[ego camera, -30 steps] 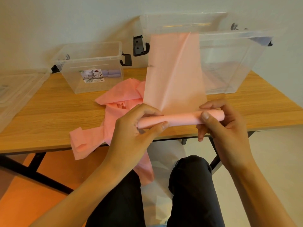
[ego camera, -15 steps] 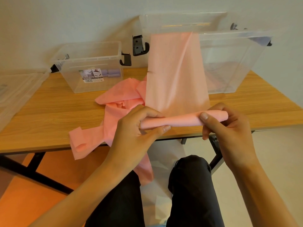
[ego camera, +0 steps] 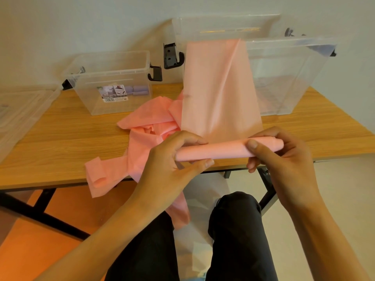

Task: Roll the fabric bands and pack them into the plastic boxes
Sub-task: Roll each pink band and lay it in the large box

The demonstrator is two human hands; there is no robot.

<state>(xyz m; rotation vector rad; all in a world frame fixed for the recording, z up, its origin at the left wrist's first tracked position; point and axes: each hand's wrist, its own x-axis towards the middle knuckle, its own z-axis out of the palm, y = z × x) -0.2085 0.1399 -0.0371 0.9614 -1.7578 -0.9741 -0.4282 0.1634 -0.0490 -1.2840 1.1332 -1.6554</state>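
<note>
A pink fabric band [ego camera: 219, 92] hangs from the rim of the large clear plastic box [ego camera: 284, 78] down to a pink roll [ego camera: 227, 150] held over the table's front edge. My left hand [ego camera: 174, 157] grips the roll's left end, thumb underneath and fingers over the top. My right hand [ego camera: 284, 159] grips the right end, thumb pressed on the front. The rest of the band lies crumpled [ego camera: 150, 128] on the table and trails off the edge. A smaller clear box [ego camera: 113, 82] at the back left holds lilac rolls [ego camera: 138, 90].
The wooden table [ego camera: 60, 138] stands against a white wall. A clear lid or tray [ego camera: 18, 110] lies at the far left. My dark-trousered legs [ego camera: 235, 230] are below the table edge, beside black table legs [ego camera: 40, 216].
The roll has moved slightly to the right and a little farther up the band, with both hands turning it. The crumpled heap has barely shifted.
</note>
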